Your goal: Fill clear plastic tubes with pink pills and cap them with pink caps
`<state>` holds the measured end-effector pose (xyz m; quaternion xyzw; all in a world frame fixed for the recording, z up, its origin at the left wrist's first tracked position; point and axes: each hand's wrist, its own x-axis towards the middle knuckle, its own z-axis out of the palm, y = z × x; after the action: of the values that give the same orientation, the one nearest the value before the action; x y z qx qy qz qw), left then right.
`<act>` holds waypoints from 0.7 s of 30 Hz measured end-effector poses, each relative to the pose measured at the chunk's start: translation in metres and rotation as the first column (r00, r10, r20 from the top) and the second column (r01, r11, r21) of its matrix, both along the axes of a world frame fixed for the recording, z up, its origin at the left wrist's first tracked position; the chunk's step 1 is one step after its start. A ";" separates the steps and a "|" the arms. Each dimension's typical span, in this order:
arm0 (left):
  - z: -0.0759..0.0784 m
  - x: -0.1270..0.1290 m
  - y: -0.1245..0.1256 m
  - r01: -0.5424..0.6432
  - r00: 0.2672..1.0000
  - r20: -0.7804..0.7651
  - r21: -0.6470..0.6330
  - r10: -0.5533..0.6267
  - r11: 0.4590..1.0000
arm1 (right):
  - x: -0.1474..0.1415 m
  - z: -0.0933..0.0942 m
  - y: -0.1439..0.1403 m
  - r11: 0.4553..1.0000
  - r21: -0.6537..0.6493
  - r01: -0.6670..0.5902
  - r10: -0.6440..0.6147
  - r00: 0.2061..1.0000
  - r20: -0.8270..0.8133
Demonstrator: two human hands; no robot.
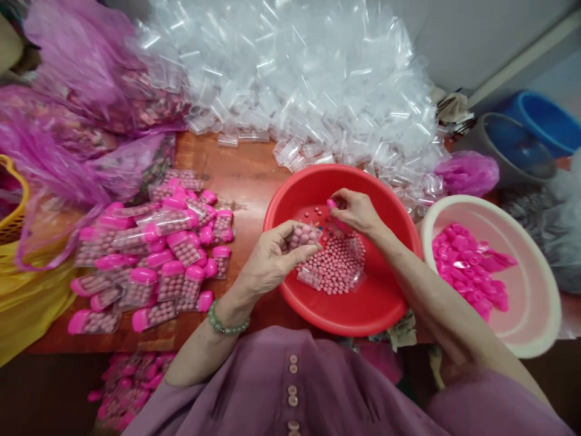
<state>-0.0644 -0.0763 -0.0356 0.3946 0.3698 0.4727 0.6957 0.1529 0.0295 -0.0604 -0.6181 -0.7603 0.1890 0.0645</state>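
Observation:
My left hand (272, 257) is closed around a clear plastic bottle (305, 236) filled with pink beads, held over the left side of a red basin (290, 197). Its open end points right, toward my other hand. My right hand (356, 211) pinches a bright pink cap (332, 204) above the basin, a short gap away from the bottle. Below both hands, loose pink beads (338, 263) lie in the basin. A clear empty bottle (309, 277) rests at the beads' left edge, and other clear plastic shows at their right.
Capped bead-filled bottles (158, 260) are piled on the wooden table (245, 175) at left. Clear empty bottles (290, 66) form a large heap at the back. A cream basin (540, 303) with pink caps (472, 260) stands at right. Purple plastic bags (86, 54) lie back left.

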 end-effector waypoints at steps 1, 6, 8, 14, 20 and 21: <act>0.000 0.000 0.000 -0.005 1.000 0.015 -0.005 0.006 1.000 | -0.001 0.009 -0.004 0.999 0.026 0.021 -0.017 0.988 -0.152; -0.004 0.003 -0.001 0.054 0.982 0.185 -0.062 -0.041 0.997 | -0.020 0.045 -0.044 0.984 0.004 0.177 -0.095 0.547 -0.832; -0.005 0.005 -0.001 0.085 0.965 0.255 -0.090 -0.059 0.992 | -0.031 0.049 -0.060 0.976 -0.004 0.216 -0.110 0.483 -0.869; -0.002 0.008 -0.004 0.069 0.951 0.308 -0.170 -0.014 0.983 | -0.034 0.038 -0.088 0.970 0.048 0.238 -0.083 0.510 -0.856; -0.004 0.008 -0.001 0.016 0.949 0.313 -0.196 0.047 0.980 | -0.016 0.049 -0.097 0.932 0.361 -0.010 0.204 0.840 -0.503; -0.004 0.009 0.000 0.015 0.947 0.318 -0.200 0.051 0.980 | -0.016 0.051 -0.098 0.920 0.382 -0.087 0.265 0.857 -0.443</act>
<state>-0.0559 -0.0763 -0.0394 0.2370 0.3005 0.4976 0.7784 0.1369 -0.0686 -0.0091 -0.4557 -0.7949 0.2055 0.3440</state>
